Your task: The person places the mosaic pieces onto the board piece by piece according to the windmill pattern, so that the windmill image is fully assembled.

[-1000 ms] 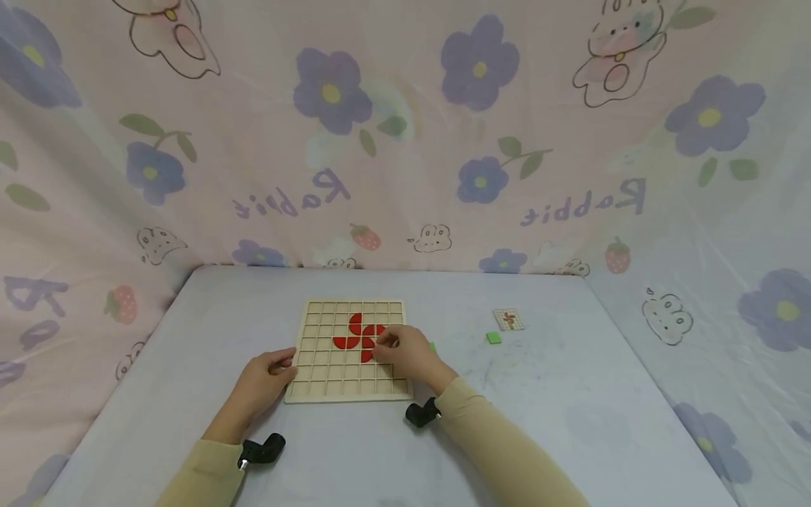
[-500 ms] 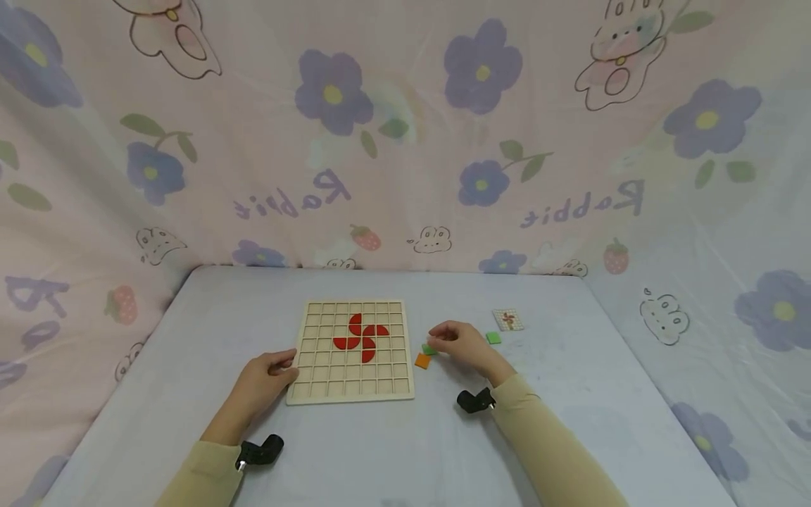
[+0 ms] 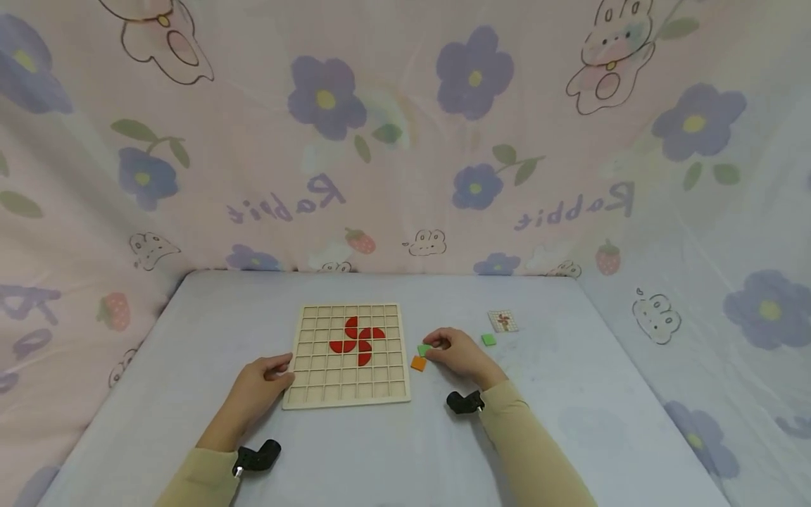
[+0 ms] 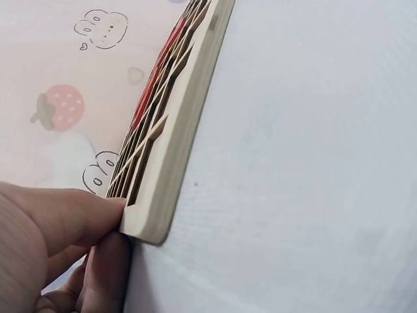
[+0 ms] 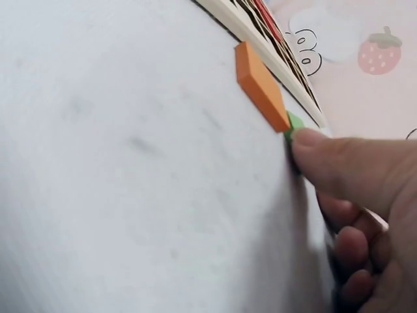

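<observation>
A pale wooden grid board (image 3: 345, 405) lies on the table, with red quarter-round pieces (image 3: 343, 346) set as a pinwheel in its cells. My left hand (image 3: 256, 384) holds the board's left edge, thumb and finger at the near left corner in the left wrist view. Right of the board, my right hand (image 3: 459, 355) pinches a green square tile (image 3: 424, 349) between thumb and finger, mostly covered by the thumb in the right wrist view. An orange square tile (image 5: 260, 85) lies beside it, between that tile and the board.
A second green tile (image 3: 488, 339) lies farther right on the white table (image 3: 557, 380). Behind it is a small pattern card (image 3: 503, 321) printed with a red pinwheel on a grid. A patterned cloth (image 3: 393, 155) hangs along the table's back and sides.
My right hand has moved right, off the board's red pieces, and now pinches the green tile. The orange tile has come into view. My left hand stays at the board's edge.
</observation>
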Tool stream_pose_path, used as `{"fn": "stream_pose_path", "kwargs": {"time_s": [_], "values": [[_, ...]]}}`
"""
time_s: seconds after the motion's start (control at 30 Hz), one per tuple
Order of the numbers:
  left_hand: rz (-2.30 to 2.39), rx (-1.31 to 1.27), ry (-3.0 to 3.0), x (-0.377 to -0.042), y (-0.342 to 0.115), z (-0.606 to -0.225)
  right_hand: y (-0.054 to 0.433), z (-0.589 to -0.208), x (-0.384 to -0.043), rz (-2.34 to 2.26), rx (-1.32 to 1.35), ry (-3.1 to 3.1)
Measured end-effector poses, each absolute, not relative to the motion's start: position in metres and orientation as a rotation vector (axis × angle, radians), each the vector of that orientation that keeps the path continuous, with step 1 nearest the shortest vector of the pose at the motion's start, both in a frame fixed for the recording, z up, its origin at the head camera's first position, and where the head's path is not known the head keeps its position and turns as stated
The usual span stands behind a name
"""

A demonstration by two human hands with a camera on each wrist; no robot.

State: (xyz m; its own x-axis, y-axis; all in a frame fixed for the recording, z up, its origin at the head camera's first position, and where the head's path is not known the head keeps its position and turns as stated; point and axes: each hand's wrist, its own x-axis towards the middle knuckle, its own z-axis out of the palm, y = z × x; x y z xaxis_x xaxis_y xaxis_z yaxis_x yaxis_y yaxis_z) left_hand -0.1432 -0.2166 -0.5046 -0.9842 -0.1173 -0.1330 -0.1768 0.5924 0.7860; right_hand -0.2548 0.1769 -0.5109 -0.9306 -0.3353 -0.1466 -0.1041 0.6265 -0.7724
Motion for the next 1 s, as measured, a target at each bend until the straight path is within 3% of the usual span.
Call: {"fn": "stream_pose_path", "kwargs": {"time_s": [1.0], "values": [[1.382,-0.266,2.736,-0.1438,-0.2163,-0.5036,0.1745,-0.5093,-0.2534,-1.148,-0.343,2.628]]}}
